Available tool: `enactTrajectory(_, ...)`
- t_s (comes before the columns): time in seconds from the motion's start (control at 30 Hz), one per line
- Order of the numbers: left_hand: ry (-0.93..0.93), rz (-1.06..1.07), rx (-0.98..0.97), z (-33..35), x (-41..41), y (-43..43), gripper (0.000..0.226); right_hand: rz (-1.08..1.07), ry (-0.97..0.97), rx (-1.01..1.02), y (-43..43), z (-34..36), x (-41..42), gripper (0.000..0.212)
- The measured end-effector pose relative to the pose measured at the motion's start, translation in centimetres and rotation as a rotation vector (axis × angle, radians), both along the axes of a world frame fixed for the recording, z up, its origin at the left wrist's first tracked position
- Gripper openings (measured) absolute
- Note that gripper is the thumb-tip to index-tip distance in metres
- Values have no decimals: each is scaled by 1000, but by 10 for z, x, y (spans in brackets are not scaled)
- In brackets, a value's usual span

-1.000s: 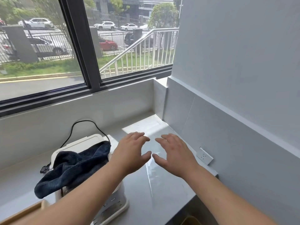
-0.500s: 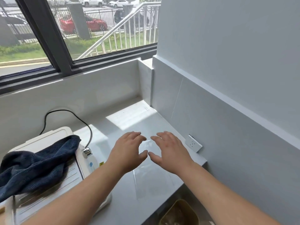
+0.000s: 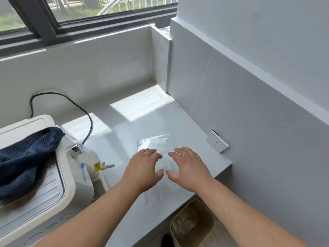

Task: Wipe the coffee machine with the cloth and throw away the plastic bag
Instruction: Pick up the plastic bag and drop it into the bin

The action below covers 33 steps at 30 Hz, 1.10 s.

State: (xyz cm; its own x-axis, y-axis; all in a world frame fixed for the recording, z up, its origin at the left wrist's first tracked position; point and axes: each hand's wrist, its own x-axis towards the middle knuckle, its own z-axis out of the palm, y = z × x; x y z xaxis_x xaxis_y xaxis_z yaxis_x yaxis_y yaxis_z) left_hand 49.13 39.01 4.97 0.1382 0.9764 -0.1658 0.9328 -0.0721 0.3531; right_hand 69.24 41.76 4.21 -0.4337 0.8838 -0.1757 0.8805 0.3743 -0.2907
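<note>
Under both spread hands, plastic bag [image 3: 156, 145]

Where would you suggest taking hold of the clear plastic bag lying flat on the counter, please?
The plastic bag lies flat on the counter, so there is nothing to wrap around. Probably best to pinch up its far edge, which shows clear of both hands, coming from above. The left hand and right hand hover spread over its middle.
</note>
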Motion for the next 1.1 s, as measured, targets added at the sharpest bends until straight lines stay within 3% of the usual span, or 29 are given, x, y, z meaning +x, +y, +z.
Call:
enactTrajectory(0.5, 87, 89, -148, -72, 0, -5, 70, 74, -55, -94, 3, -62, -2, 70)
enactTrajectory(0.73, 95, 108, -101, -81, 0, -6, 58, 93, -28, -41, 2, -70, 0, 66)
enactTrajectory(0.97, 99, 128, -51, -80, 0, -3, 20, 93, -8, -18, -4, -77, 1, 62)
enactTrajectory(1.1, 109, 124, -32, -78, 2, -2, 18, 85, 0, -20, -5, -75, -1, 66)
